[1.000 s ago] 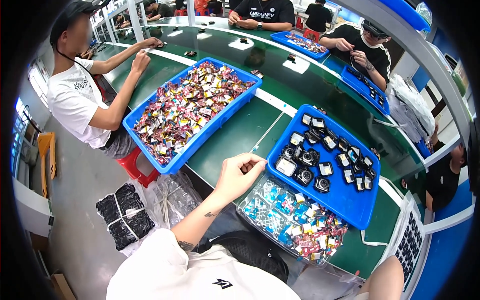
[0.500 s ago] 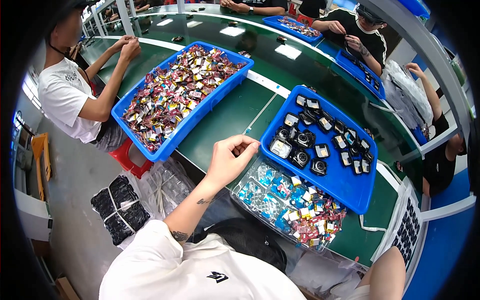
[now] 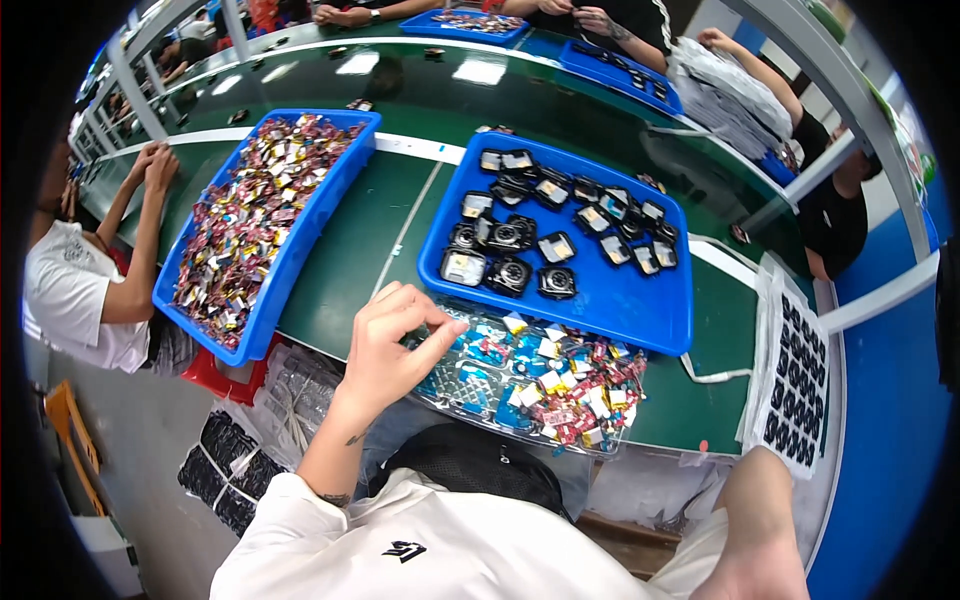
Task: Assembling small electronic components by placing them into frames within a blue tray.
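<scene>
You are sitting at a long green worktop [image 3: 380, 230] in a busy workshop, with other people working along its far edge and at its left end. Your left hand [image 3: 385, 350] is hovering over the near edge of the worktop, above the left end of a clear tray [image 3: 470, 385] of small blue, red and white parts. The thumb and forefinger are pinching together and the other fingers are curling in; you seem to be holding something tiny between them, but it is too small to make out. The wrist is bending slightly, and the forearm is rising from the lower edge at a slant, sleeve pushed up.

Your right hand is not showing; only the right forearm [image 3: 760, 520] is entering at the lower right corner, so its grip cannot be told.

Just beyond the clear tray, a blue tray [image 3: 640, 310] is holding dark, round-lensed modules, laid out singly in its far half, probably so each can be picked cleanly. A second blue bin [image 3: 300, 240], heaped with mixed colourful pieces, is lying towards the left edge, within reach of the person in white [image 3: 75, 300].
</scene>
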`<move>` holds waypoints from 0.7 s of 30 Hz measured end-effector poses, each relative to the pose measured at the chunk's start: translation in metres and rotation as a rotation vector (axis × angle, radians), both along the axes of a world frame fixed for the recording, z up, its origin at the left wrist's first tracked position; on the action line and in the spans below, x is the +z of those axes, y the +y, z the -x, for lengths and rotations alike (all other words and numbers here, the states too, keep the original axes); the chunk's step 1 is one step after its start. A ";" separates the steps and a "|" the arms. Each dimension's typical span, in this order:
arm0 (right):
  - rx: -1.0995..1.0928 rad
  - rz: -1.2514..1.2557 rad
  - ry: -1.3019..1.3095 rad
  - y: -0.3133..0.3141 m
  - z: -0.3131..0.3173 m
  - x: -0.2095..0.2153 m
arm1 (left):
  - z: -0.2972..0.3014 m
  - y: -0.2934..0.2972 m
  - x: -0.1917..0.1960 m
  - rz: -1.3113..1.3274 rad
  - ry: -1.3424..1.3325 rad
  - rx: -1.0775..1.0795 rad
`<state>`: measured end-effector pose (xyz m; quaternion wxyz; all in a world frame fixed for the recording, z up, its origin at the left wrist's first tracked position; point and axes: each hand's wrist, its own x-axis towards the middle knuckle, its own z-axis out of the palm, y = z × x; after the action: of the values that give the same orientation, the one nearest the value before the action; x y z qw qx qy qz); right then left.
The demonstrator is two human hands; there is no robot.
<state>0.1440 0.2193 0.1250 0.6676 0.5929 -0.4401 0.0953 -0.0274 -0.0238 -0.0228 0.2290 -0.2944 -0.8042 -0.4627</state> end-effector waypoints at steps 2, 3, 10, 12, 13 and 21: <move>0.104 -0.066 -0.233 0.016 0.026 -0.028 | -0.018 0.000 0.005 0.188 -0.046 -0.019; 0.169 0.081 -0.239 0.011 0.039 -0.035 | -0.019 0.010 0.011 0.247 -0.043 -0.063; -0.223 0.254 -1.222 0.030 0.040 -0.115 | -0.008 0.014 0.003 0.513 0.007 -0.064; -0.220 0.332 -1.263 0.022 0.042 -0.132 | -0.008 0.014 0.004 0.504 0.012 -0.088; -0.233 0.362 -1.264 0.018 0.041 -0.139 | -0.008 0.014 0.004 0.463 -0.027 -0.097; -0.203 0.600 -1.302 -0.021 0.042 -0.170 | -0.004 0.019 -0.006 0.430 -0.009 -0.055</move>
<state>0.1019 0.1979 -0.0451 0.4097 0.1634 -0.7564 0.4831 -0.0237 -0.0049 -0.0292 0.1445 -0.3562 -0.8771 -0.2879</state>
